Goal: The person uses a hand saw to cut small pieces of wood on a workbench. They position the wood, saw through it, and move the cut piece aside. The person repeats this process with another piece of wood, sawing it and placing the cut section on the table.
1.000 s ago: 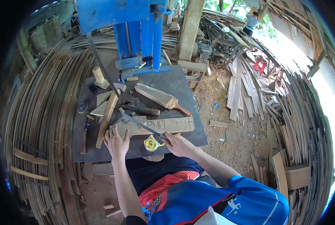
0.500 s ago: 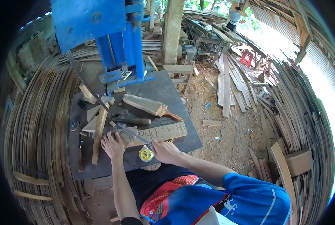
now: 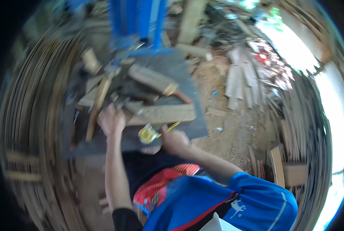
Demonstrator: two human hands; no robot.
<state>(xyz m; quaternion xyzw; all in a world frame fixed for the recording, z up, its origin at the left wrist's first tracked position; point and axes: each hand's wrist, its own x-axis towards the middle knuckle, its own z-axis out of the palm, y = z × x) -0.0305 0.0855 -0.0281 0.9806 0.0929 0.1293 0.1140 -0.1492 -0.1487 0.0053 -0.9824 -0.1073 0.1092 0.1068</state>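
Observation:
A pale rectangular wooden block (image 3: pixel 168 113) lies across the dark worktable (image 3: pixel 141 144). At its left end is my left hand (image 3: pixel 112 120), fingers bent around that end. A flat greyish piece (image 3: pixel 134 107) rests by the block's left part, too blurred to name. My right hand (image 3: pixel 175 142) is in front of the block with its fingers curled in; what they hold, if anything, does not show. Next to it sits a clear-and-yellow tape measure (image 3: pixel 148 134). A thin yellow strip (image 3: pixel 174 126) shows beside my right fingers.
Behind the block lie a wooden piece with a brown handle (image 3: pixel 183 97) and a long narrow stick (image 3: pixel 96 109). A blue machine frame (image 3: pixel 135 23) rises at the table's back. Stacked planks (image 3: pixel 37 96) line the left; more boards (image 3: pixel 295 127) stand at the right.
The view has shifted and blurred. My right hand has drawn slightly back toward me from the block. A thin metal strip seen earlier between my hands no longer shows clearly. My left hand stays at the block.

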